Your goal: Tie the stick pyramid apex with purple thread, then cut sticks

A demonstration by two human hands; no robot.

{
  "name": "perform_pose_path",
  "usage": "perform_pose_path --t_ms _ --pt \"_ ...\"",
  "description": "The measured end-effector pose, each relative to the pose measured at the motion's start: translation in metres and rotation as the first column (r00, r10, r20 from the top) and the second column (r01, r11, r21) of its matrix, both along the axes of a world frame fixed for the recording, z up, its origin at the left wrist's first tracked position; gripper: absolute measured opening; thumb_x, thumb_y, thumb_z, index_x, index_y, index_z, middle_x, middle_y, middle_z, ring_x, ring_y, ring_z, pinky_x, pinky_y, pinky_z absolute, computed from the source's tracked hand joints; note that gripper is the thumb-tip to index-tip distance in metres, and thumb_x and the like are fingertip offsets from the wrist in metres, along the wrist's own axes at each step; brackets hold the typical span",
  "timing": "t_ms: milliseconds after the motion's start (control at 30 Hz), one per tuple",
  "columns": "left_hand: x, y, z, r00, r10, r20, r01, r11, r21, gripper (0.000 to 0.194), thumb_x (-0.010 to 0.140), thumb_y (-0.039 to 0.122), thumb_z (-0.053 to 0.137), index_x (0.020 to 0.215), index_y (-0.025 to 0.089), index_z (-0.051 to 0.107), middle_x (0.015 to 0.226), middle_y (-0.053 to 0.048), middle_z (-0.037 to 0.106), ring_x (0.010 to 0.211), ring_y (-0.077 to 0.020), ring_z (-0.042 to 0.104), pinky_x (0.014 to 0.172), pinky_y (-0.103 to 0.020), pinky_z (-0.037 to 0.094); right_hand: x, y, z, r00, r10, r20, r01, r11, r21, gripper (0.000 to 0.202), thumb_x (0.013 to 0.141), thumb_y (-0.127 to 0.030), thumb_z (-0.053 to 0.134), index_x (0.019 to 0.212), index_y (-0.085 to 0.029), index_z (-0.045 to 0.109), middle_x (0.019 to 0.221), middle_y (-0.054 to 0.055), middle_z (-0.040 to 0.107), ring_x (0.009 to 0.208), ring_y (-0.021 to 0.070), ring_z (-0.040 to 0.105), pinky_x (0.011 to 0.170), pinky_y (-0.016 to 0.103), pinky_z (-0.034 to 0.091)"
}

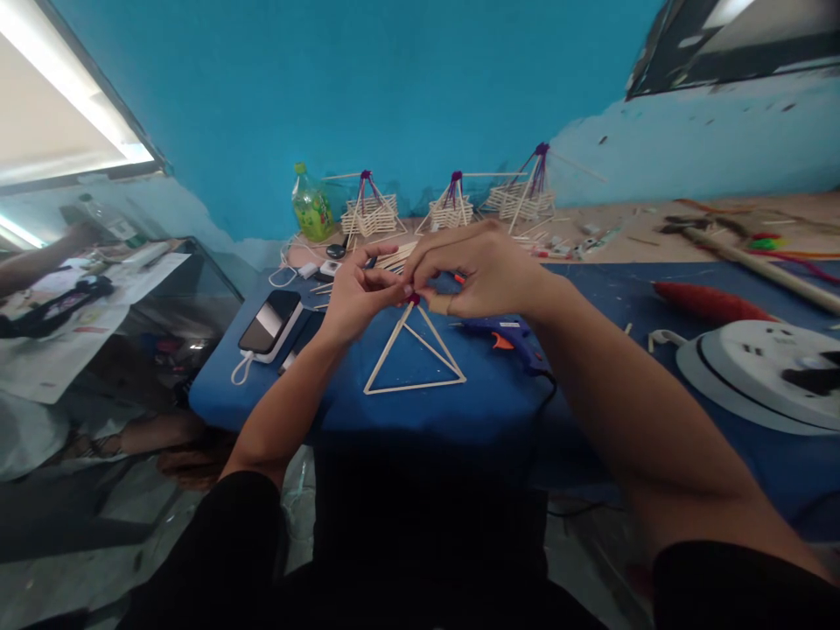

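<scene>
A pyramid frame of thin wooden sticks (pixel 420 359) stands on the blue table (pixel 591 394) in front of me. Its top is bound with dark red thread (pixel 413 299). My left hand (pixel 358 297) pinches the frame's top from the left. My right hand (pixel 482 271) comes from the right, fingertips closed on the same tip and thread. Loose sticks (pixel 394 255) lie just behind my hands.
A blue glue gun (pixel 508 334) lies right of the frame. A phone on a white power bank (pixel 270 324) sits left. Three finished stick baskets (pixel 450 210) and a green bottle (pixel 311 206) line the back. A white round socket reel (pixel 761 372) and red object (pixel 709 302) sit right.
</scene>
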State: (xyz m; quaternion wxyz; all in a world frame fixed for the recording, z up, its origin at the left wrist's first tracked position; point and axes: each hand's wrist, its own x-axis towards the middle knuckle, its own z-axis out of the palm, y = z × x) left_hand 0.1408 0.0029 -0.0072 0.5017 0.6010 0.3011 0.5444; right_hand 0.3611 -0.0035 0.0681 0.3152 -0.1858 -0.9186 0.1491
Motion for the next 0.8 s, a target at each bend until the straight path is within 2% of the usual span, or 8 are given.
perform_pose_path --t_ms 100,200,300,567,667,800 --pt "0.002 -0.003 0.002 1.000 0.009 0.004 -0.009 1.000 -0.007 0.075 0.067 0.031 0.102 0.128 0.019 0.059 0.075 0.005 0.080 0.068 -0.0147 0.079 0.071 -0.026 0.064 0.000 0.002 -0.002 0.999 -0.045 -0.010 0.045 0.999 0.021 0.009 0.084 -0.022 0.068 0.076 -0.025 0.066 0.091 0.004 0.082 0.081 0.0202 0.071 0.079 0.035 0.052" --pt "0.002 -0.005 0.001 1.000 -0.003 0.000 0.003 1.000 0.029 0.078 0.068 0.032 0.102 0.131 0.020 0.057 0.074 0.005 0.079 0.070 -0.0162 0.081 0.072 -0.027 0.065 -0.002 0.001 -0.003 0.991 -0.135 0.023 0.135 0.991 0.014 0.004 0.079 -0.020 0.068 0.078 -0.024 0.067 0.084 0.003 0.078 0.078 0.0203 0.069 0.074 0.034 0.049" --pt "0.003 -0.007 -0.001 1.000 0.014 -0.002 -0.013 0.997 0.081 0.079 0.070 0.036 0.103 0.132 0.022 0.057 0.076 0.005 0.079 0.072 -0.0182 0.082 0.073 -0.028 0.066 -0.003 -0.002 -0.003 0.976 -0.212 0.041 0.213 0.977 -0.015 0.009 0.075 -0.017 0.069 0.079 -0.023 0.064 0.077 0.001 0.072 0.072 0.0190 0.066 0.070 0.033 0.045" --pt "0.006 -0.009 -0.005 0.996 0.084 -0.014 -0.080 0.975 0.208 0.077 0.076 0.043 0.102 0.134 0.022 0.055 0.083 0.002 0.079 0.076 -0.0193 0.084 0.074 -0.029 0.069 -0.002 -0.005 -0.008 0.968 -0.230 -0.103 0.194 0.940 -0.279 0.031 0.076 -0.017 0.080 0.098 -0.026 0.061 0.083 -0.001 0.074 0.070 0.0175 0.066 0.067 0.032 0.049" --pt "0.007 -0.009 -0.007 0.994 0.106 -0.016 -0.099 0.964 0.247 0.075 0.078 0.046 0.101 0.134 0.022 0.057 0.084 0.001 0.079 0.075 -0.0188 0.083 0.073 -0.029 0.069 -0.002 -0.009 -0.010 0.955 -0.279 -0.105 0.247 0.938 -0.245 0.027 0.076 -0.016 0.080 0.091 -0.026 0.061 0.079 -0.001 0.073 0.069 0.0182 0.066 0.069 0.034 0.050" --pt "0.008 -0.011 -0.007 0.991 0.132 -0.014 -0.123 0.957 0.263 0.075 0.077 0.047 0.102 0.133 0.022 0.058 0.084 0.001 0.080 0.073 -0.0185 0.083 0.071 -0.027 0.069 -0.004 -0.017 -0.016 0.933 -0.344 -0.110 0.332 0.936 -0.113 0.016 0.078 -0.016 0.076 0.078 -0.025 0.063 0.075 0.000 0.071 0.069 0.0182 0.065 0.070 0.034 0.049"
